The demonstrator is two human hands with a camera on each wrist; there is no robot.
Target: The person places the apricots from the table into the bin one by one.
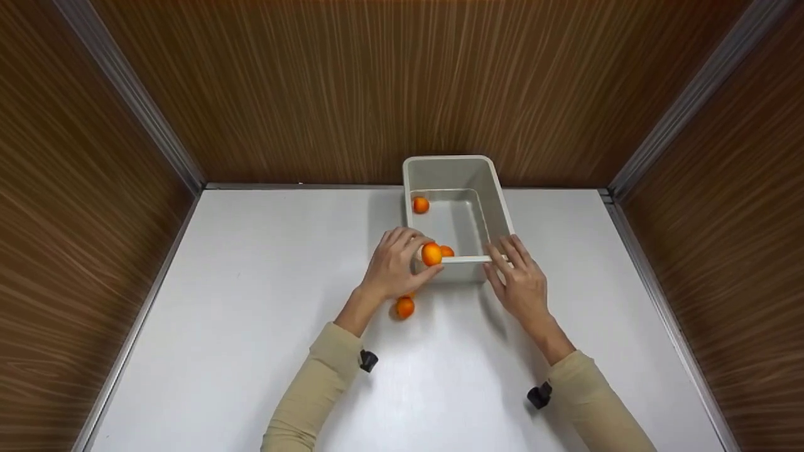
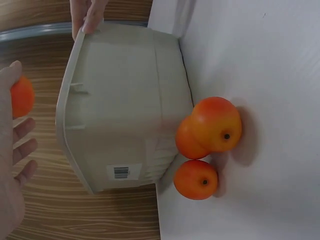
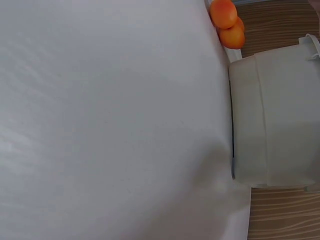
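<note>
Two hands work at a grey plastic bin (image 1: 496,194) standing on a white table (image 1: 251,301), against the back wall. Left hand (image 1: 396,263) holds an orange fruit (image 1: 431,254) pinched between thumb and curled fingers, at the bin's near left corner, level with the rim. Right hand (image 1: 520,279) rests on the near right corner of the bin, fingers fairly straight and laid over the rim; the left wrist view shows its fingertips (image 2: 90,20) hooked on the edge.

Inside the bin: one fruit (image 1: 420,204) near the left wall toward the far end, a second fruit (image 1: 447,251) just behind the near wall, partly hidden by the held one.

On the table, just beside the bin's near wall below the left hand, lies a cluster of loose fruit (image 2: 207,145); the left wrist view shows three, touching one another, while the head view shows one plainly (image 1: 405,307), the others hidden under the hand.

Both forearms wear beige sleeves (image 1: 314,389).
</note>
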